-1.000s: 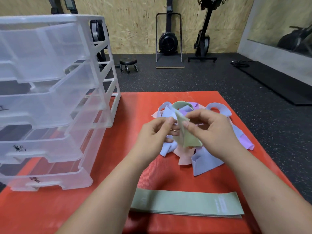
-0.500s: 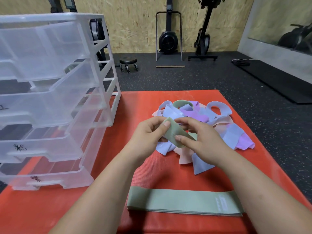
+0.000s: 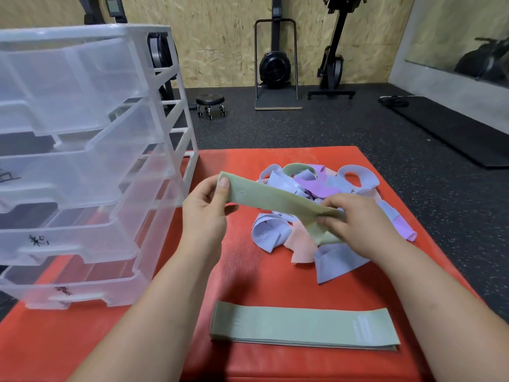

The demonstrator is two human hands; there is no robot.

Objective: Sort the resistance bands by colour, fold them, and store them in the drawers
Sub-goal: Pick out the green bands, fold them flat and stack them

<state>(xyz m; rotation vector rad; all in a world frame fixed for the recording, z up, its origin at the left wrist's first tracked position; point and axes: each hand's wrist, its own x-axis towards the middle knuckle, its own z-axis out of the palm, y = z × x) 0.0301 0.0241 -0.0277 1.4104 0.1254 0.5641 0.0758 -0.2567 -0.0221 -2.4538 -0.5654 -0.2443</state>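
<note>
You pinch a green band [image 3: 275,201] between left hand [image 3: 205,213] and right hand [image 3: 358,224]. Near you, flattened green bands [image 3: 303,326] wait; the mixed pile [image 3: 278,232] remains unsorted, and the drawers [image 3: 82,133] look empty.

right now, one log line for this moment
phase: sorting | left hand: pinches green band end | right hand: grips other end near mixed pile | green stack: flat on red mat

— Where do you find yourself?
— In a gym. An upright rowing machine [image 3: 275,64] and a second rower [image 3: 334,51] stand against the chipboard wall [image 3: 220,37], on speckled rubber flooring [image 3: 303,128]. A wall mirror [image 3: 468,37] is at right.
— What else marks it?
— Resistance bands [image 3: 316,186] heaped on the red exercise mat [image 3: 248,271] before you, with a black mat [image 3: 454,128] and a wheeled stool [image 3: 210,103] beyond.
</note>
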